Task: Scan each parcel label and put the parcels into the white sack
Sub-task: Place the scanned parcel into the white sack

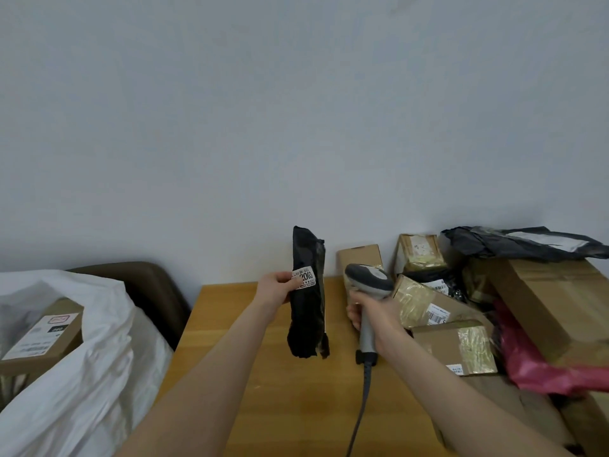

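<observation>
Left hand (278, 286) pinches black parcel (308, 311) upright above wooden surface (263, 374), white label (304, 278) at thumb. Right hand (375, 316) wraps grey scanner (367, 280) handle, head just beside parcel. White sack (95, 351) far left, box (43, 338) inside. Parcel pile (461, 308) on right.

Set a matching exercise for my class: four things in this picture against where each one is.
Things: 1 black parcel; 2 barcode scanner; 3 labelled cardboard box; 4 pink bag.
Places: A inside the white sack; B held by the left hand; C in the parcel pile; D gripped by the right hand.
Pairs: 1-B, 2-D, 3-A, 4-C.
</observation>
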